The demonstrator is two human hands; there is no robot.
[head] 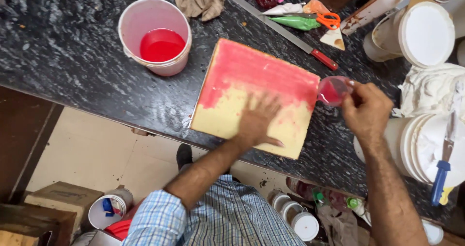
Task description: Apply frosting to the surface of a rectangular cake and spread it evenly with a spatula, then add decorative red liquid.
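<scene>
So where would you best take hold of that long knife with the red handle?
Probably by the red handle of the long knife, coming from the near right. It lies flat on the counter, its handle end pointing towards the right hand, with bare counter around the handle; the blade end runs up among the cloths.

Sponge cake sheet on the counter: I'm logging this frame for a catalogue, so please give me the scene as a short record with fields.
surface: dark speckled stone counter
main item: square sponge cake sheet, far half stained pink-red, near half pale yellow
left hand: pressed flat on the cake's near part
right hand: holds a small cup of red liquid at the cake's right edge
bucket: white, red liquid inside, left of the cake
long knife: red handle, beyond the cake
scissors: orange handles
</scene>
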